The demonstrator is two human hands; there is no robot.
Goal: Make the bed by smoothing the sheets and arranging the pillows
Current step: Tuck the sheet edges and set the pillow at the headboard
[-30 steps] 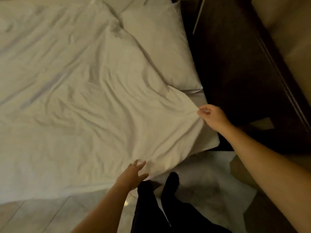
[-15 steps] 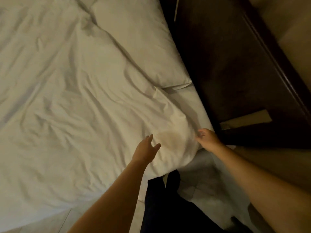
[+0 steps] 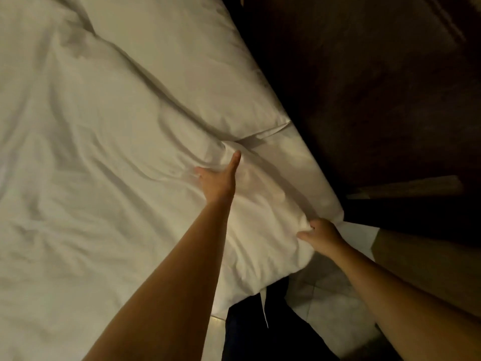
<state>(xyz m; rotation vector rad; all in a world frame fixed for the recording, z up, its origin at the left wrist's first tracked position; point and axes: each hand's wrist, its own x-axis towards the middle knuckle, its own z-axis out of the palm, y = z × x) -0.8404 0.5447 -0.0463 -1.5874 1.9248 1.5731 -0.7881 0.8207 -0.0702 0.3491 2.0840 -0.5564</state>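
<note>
Inspection finding: no legible text, label, brand, number or sign in the head view.

Surfaces checked:
- The white sheet [image 3: 104,178]: plain fabric, no print or marking.
- The pillow [image 3: 195,61]: plain white case, no tag or lettering visible.
- A narrow white strip [image 3: 264,306] hanging at the near corner of the sheet: too small and dim to show any print.
- The dark wooden furniture [image 3: 364,100] beside the bed: unmarked as far as the low light allows.
- The floor tiles [image 3: 328,306]: no markings.
</note>
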